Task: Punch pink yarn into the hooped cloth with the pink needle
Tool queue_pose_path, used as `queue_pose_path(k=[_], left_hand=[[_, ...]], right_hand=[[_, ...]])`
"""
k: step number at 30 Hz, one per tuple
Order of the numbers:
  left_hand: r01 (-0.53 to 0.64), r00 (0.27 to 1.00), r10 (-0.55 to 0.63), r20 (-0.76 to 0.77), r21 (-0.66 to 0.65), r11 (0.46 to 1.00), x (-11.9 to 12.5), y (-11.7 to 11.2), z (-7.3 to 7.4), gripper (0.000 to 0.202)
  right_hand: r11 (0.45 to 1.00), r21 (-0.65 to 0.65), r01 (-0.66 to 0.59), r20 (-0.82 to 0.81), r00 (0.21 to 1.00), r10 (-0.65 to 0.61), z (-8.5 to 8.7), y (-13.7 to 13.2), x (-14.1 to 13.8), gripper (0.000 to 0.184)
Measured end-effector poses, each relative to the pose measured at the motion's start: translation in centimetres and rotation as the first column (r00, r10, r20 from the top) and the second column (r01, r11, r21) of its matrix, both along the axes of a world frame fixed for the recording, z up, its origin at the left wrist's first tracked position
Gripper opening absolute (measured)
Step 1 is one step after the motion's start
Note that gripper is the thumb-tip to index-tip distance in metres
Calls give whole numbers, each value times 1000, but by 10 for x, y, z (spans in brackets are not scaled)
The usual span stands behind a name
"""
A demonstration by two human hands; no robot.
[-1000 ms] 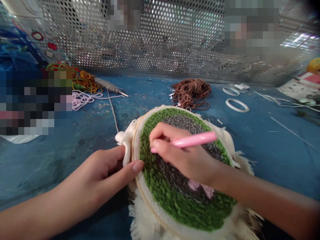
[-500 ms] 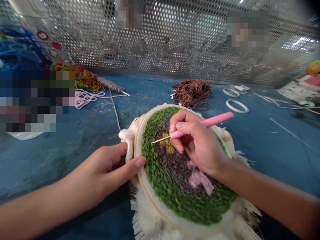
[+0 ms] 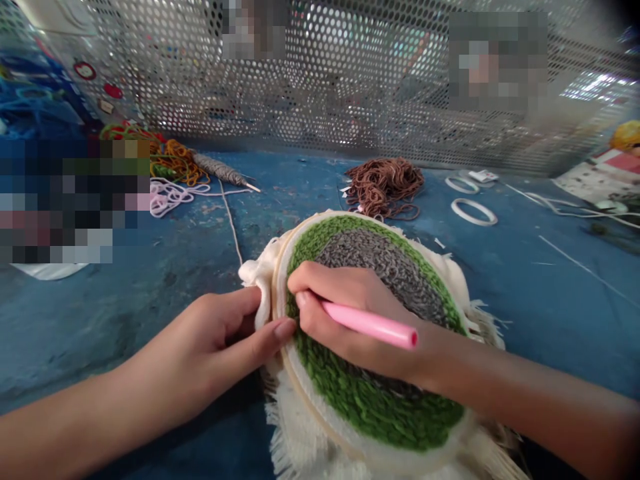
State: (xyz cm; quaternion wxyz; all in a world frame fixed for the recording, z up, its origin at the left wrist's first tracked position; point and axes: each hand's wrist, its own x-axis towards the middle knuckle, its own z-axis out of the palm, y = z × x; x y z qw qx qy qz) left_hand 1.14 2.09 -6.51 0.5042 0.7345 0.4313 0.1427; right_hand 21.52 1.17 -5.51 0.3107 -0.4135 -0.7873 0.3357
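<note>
Left hand (image 3: 215,350) clamped on the left edge of the embroidery hoop (image 3: 306,405), at the near side of the blue tabletop (image 3: 165,267). Right hand (image 3: 363,293) closed around a pink punch needle (image 3: 373,325) over green loops (image 3: 385,417).

no readable text, no legible numbers

Soft light, upper-right glare, pixelated patches.

A pink tool (image 3: 370,324) slants over hooped green-grey embroidery (image 3: 390,267).
</note>
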Motion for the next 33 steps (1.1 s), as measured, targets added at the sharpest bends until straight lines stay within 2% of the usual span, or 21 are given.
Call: queue_pose_path(k=[1, 3, 6, 8, 10, 24, 26, 29, 33], left_hand=[[4, 1000, -5, -15, -5, 1000, 0, 0, 0, 45], [10, 999, -11, -38, -27, 1000, 1, 0, 0, 44], [20, 999, -21, -33, -30, 999, 2, 2, 1, 43], [43, 999, -44, -13, -58, 997, 2, 2, 1, 42], [50, 999, -49, 15, -85, 995, 3, 3, 2, 41], [56, 992, -37, 118, -161, 985, 3, 1, 6, 33], [55, 991, -34, 129, -164, 985, 3, 1, 6, 32], [41, 993, -25, 111, -141, 989, 2, 1, 4, 35], [15, 998, -9, 58, -95, 995, 2, 3, 0, 40]], right_hand=[[999, -32, -10, -19, 1000, 9, 0, 2, 0, 10], [989, -147, 10, -182, 983, -37, -2, 8, 2, 13], [945, -323, 47, -498, 841, -212, -6, 15, 8, 17], [925, -375, 60, -603, 742, -293, -9, 17, 12, 16], [921, -384, 56, -635, 709, -308, -9, 17, 14, 15], [940, -338, 42, -649, 713, -265, -9, 12, 14, 15], [944, -325, 46, -620, 744, -250, -9, 11, 14, 16], [961, -265, 84, -514, 830, -214, -9, 7, 13, 17], [993, -50, 109, -267, 957, -118, -5, 0, 8, 14]])
